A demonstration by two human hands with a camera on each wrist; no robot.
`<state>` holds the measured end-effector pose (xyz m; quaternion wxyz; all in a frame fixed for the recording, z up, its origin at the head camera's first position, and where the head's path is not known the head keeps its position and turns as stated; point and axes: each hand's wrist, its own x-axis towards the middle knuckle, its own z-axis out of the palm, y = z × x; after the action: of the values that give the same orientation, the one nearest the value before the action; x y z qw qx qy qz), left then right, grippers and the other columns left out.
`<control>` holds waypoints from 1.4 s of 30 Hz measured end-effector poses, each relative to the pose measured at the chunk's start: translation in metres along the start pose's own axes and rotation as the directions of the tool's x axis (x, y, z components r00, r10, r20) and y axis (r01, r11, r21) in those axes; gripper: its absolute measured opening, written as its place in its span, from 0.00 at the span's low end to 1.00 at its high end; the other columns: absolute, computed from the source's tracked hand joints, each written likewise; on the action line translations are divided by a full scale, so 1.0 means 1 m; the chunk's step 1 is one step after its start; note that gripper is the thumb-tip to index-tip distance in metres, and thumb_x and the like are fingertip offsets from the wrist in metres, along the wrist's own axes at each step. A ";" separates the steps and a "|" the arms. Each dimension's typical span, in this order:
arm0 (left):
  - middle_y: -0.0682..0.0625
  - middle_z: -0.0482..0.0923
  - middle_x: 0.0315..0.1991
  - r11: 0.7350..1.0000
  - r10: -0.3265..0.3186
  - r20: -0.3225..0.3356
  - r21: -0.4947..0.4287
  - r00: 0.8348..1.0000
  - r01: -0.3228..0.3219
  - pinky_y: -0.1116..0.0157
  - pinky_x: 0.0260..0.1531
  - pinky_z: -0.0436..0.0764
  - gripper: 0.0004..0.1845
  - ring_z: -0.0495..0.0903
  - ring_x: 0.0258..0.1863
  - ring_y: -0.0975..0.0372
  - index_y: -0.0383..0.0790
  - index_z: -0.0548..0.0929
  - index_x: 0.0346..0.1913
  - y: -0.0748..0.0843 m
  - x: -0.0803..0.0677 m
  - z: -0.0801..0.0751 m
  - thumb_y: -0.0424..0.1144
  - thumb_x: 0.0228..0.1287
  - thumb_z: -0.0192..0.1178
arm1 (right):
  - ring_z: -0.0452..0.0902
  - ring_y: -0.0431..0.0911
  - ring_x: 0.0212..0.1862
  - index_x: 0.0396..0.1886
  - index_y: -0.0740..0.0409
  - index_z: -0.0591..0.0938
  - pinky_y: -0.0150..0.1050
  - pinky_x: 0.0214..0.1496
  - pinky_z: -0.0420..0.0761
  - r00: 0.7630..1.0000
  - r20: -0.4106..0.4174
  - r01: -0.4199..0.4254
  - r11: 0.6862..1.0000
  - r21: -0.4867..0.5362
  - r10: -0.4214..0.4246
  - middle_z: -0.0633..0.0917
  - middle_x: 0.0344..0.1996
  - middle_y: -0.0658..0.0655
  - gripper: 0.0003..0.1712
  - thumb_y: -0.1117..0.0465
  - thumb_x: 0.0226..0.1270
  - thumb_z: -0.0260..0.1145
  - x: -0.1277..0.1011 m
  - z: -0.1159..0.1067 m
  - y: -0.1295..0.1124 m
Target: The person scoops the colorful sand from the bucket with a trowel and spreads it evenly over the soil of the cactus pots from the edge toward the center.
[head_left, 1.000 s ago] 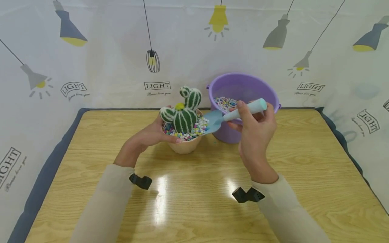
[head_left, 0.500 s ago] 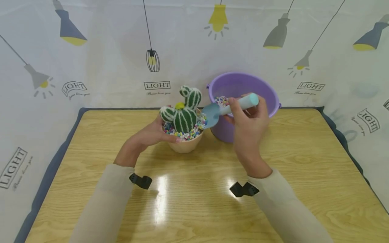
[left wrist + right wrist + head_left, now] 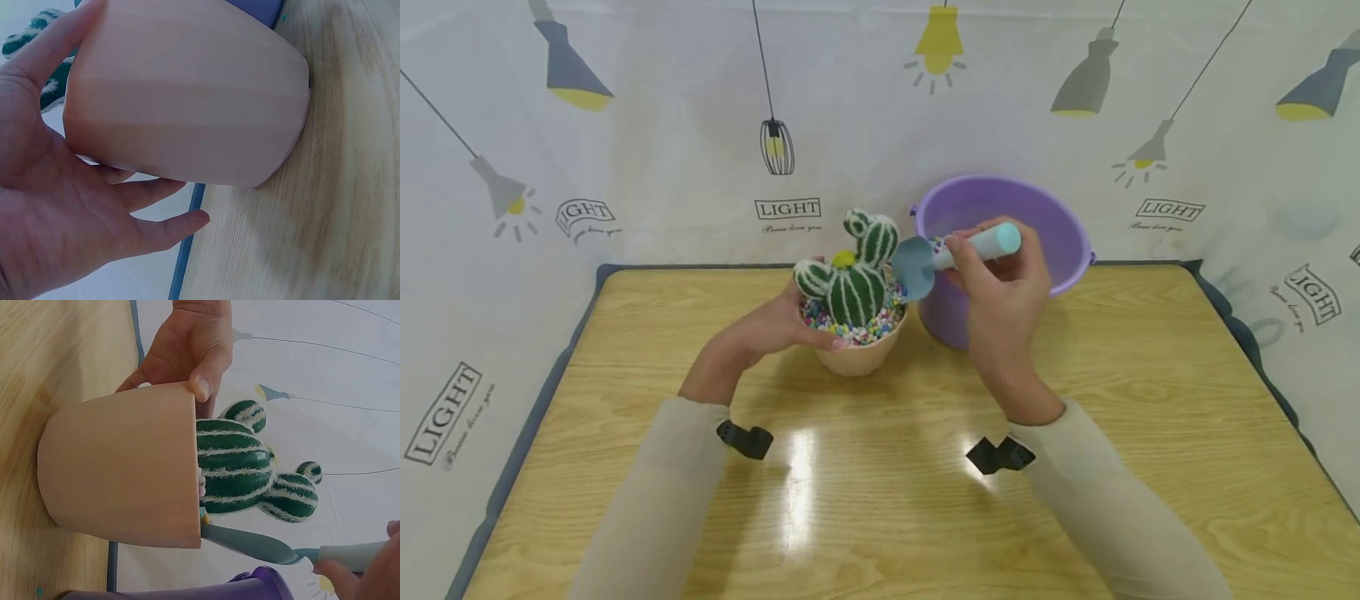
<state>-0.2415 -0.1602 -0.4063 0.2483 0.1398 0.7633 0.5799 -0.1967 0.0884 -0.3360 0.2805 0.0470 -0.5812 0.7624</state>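
Observation:
A peach flowerpot [image 3: 856,360] stands upright on the table. A green cactus [image 3: 856,296] with white stripes and a yellow top rises from small multicoloured pebbles [image 3: 865,334] inside it. My left hand [image 3: 772,327] holds the pot's left side, thumb over the rim and fingers behind. My right hand [image 3: 1006,304] grips the pale handle of a blue garden trowel [image 3: 913,271]. The trowel's blade is tipped against the pot's right rim, its tip at the pebbles, as the right wrist view shows the trowel [image 3: 253,544] too.
Close behind the trowel stands a purple bucket [image 3: 946,312] with more pebbles inside, partly hidden by my right hand. A wooden table [image 3: 880,500] lies beneath, with a lamp-printed cloth [image 3: 685,167] behind. A tiny green speck [image 3: 40,590] lies on the table.
My right hand has moved left and slightly up, and the trowel's blade has tilted steeper over the pot's right side. Fewer pebbles show on the blade. My left hand stays put.

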 end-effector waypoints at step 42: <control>0.45 0.47 0.75 1.000 -0.013 0.021 0.006 1.000 0.013 0.49 0.74 0.47 0.65 0.51 0.74 0.51 0.57 0.36 0.78 -0.002 0.001 -0.004 0.37 0.47 0.76 | 0.85 0.47 0.31 0.37 0.64 0.79 0.35 0.28 0.85 0.982 0.078 0.180 0.979 -0.097 -0.173 0.85 0.28 0.56 0.08 0.70 0.59 0.69 0.015 -0.004 -0.018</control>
<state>-0.2446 -0.1640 -0.4080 0.2596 0.1418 0.7632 0.5745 -0.1997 0.1011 -0.3155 0.3288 0.1101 -0.6227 0.7014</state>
